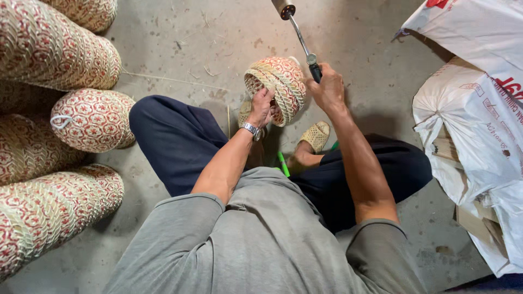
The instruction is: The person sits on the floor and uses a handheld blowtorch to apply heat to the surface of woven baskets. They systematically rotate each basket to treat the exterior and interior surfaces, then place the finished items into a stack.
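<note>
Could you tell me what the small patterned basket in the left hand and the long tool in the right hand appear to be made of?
The small round red-and-cream basket in the left hand looks woven from thin plant strips, perhaps bamboo or rattan: interlaced strands show at the open rim, matt. The long thin tool in the right hand looks like shiny metal, with a bright rod, a brass-coloured tip and a dark grip.

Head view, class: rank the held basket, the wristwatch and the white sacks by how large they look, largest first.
1. White sacks, by far the largest.
2. Basket, gripped by the left hand.
3. Wristwatch, smallest.
All lie at a similar distance, so the order seems safe.
</note>
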